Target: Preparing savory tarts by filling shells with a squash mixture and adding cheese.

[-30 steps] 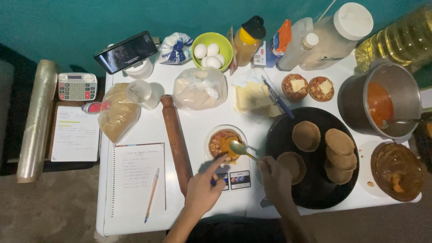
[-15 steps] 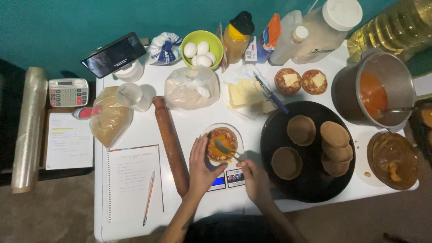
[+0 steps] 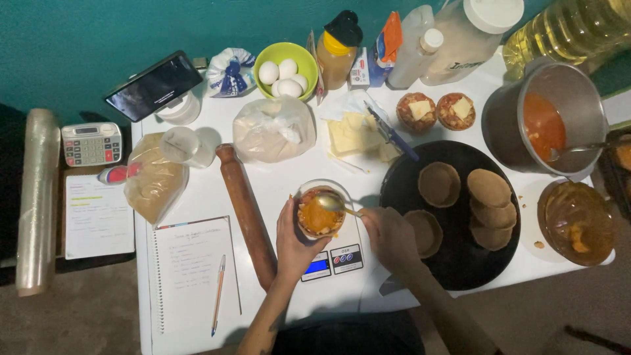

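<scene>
At frame centre, our left hand (image 3: 297, 244) grips the dough cup (image 3: 319, 215) on the kitchen scale (image 3: 332, 260); our right hand (image 3: 390, 231), closed on the spoon (image 3: 336, 204), spreads orange filling and must level it next.

The white counter (image 3: 197, 204) carries a wooden rolling pin (image 3: 246, 213), an open notebook (image 3: 194, 279) with a pen (image 3: 218, 294), a small kitchen scale (image 3: 335, 258), a round black tray (image 3: 453, 256), a metal pot (image 3: 549, 118) and a green bowl (image 3: 288, 56) of eggs.

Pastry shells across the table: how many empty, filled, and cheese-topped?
Empty shells on the black tray: 5
Filled shell on the scale, in the left hand: 1
Cheese-topped shells: 2
Total: 8
</scene>
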